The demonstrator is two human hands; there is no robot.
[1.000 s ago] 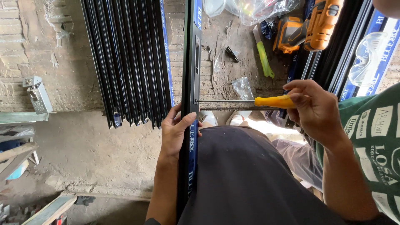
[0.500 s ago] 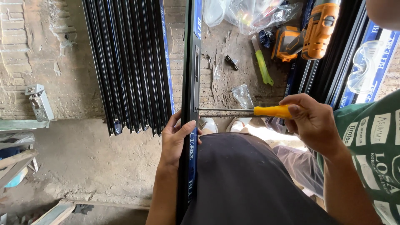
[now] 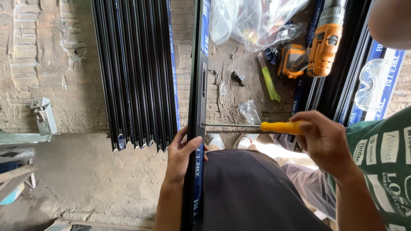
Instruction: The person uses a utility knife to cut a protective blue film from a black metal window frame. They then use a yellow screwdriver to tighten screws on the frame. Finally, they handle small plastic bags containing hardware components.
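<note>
A long black metal profile (image 3: 198, 64) with a blue-striped wrap runs upright through the middle of the head view, resting against my dark-clad lap. My left hand (image 3: 183, 155) wraps around it from the left, just below a slot cut in its face. My right hand (image 3: 323, 139) grips the yellow handle of a screwdriver (image 3: 278, 127). Its steel shaft lies level and its tip touches the right side of the profile, just above my left fingers.
A stack of black profiles (image 3: 135, 72) leans on the brick floor to the left. An orange cordless drill (image 3: 319, 49), a green-handled tool (image 3: 269, 79), clear plastic bags (image 3: 252, 21) and safety glasses (image 3: 371, 83) lie at the upper right. A small metal bracket (image 3: 43, 115) sits far left.
The view has drifted slightly. Both hands keep their hold, and the screwdriver stays level against the profile.
</note>
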